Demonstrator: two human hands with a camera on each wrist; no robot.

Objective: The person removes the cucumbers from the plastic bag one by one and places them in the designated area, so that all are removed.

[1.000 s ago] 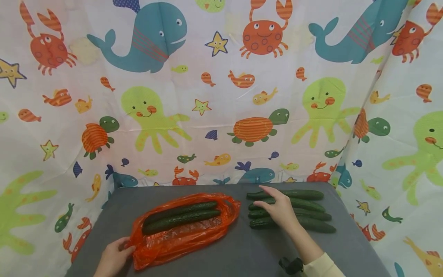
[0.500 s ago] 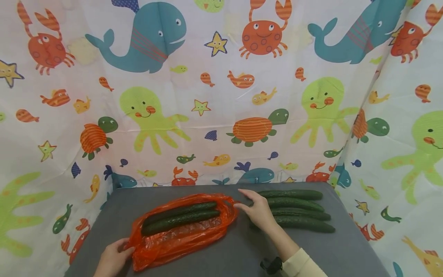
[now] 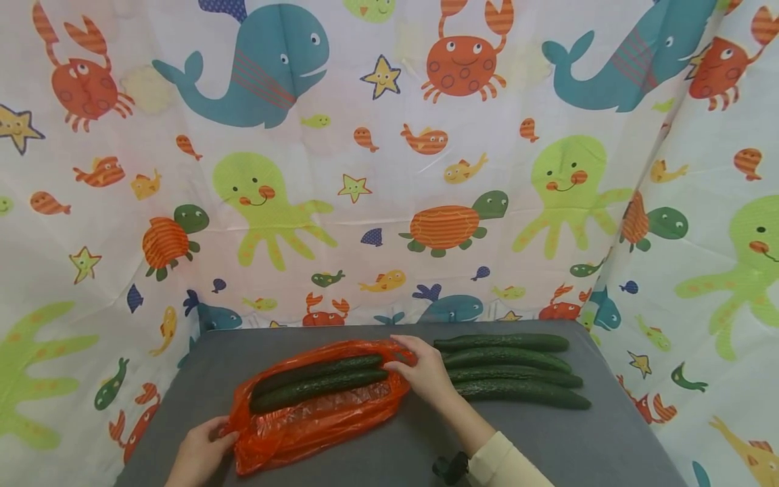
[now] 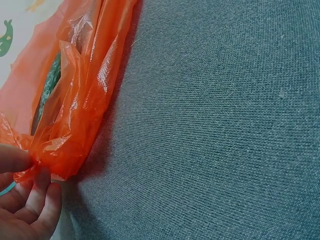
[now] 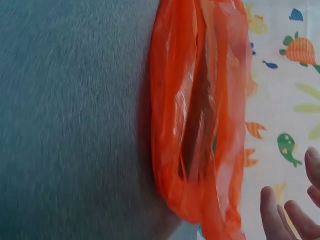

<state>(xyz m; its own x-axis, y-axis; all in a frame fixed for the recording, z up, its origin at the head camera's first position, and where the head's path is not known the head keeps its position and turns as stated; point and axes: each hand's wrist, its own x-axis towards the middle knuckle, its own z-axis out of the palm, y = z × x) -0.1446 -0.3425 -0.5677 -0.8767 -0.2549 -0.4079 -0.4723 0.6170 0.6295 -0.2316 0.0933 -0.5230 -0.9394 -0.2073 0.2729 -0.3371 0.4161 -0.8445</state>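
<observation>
An orange plastic bag [image 3: 328, 429] lies spread on the grey table, its mouth gaping upward. Inside it are two dark green cucumbers [image 3: 316, 391] side by side. My left hand [image 3: 199, 452] pinches the bag's left end between thumb and fingers; the left wrist view shows the gathered plastic [image 4: 60, 155] at those fingertips. Over the bag's right end is my right hand [image 3: 431, 374], thumb and fingers spread apart. In the right wrist view its fingers [image 5: 272, 212] are separated, with no plastic between them.
Several cucumbers [image 3: 517, 374] lie in a stack of rows on the table's right side, partly behind the right forearm. A curtain [image 3: 377, 169] printed with sea animals encloses the grey table [image 3: 353, 467] at the back and sides.
My right hand has moved left, from above the loose cucumbers to the bag's right end. The left hand, the bag and the cucumbers have stayed in place.
</observation>
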